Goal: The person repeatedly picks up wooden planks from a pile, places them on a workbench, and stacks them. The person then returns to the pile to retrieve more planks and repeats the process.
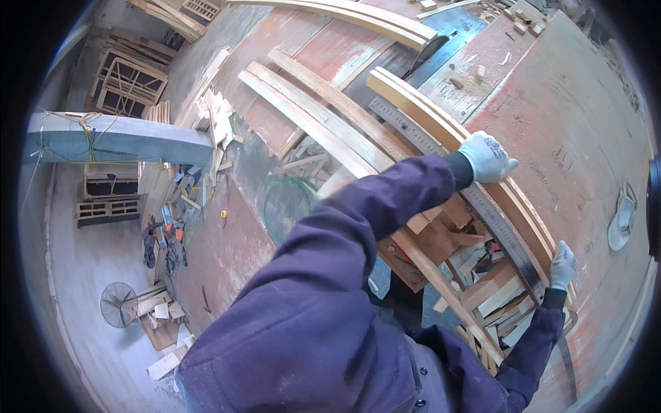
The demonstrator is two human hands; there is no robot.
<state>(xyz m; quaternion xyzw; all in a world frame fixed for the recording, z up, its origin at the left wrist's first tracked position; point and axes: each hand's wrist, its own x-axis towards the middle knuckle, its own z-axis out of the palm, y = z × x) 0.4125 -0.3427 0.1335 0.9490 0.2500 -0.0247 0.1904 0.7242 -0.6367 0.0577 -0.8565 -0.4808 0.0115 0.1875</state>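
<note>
A long pale wooden strip [520, 206] runs diagonally along a dark metal fence [492, 219] with holes on the work table. My left hand [484, 157], in a white glove, is closed over the strip near its middle, fingers curled. Nearer my body, my right hand [563, 267], also gloved, grips the strip close to its near end. Part of each hand's fingers is hidden. Beyond the strip's far end, a dark round saw blade [428, 55] stands up beside a blue metal plate [458, 34].
Long boards [313, 113] lie left of the fence, above a heap of offcuts [499, 289]. A grey shoe [622, 217] rests on the worn red tabletop [551, 124]. Further left are a blue beam [124, 138], a standing fan [119, 305] and stacked wooden frames [131, 82].
</note>
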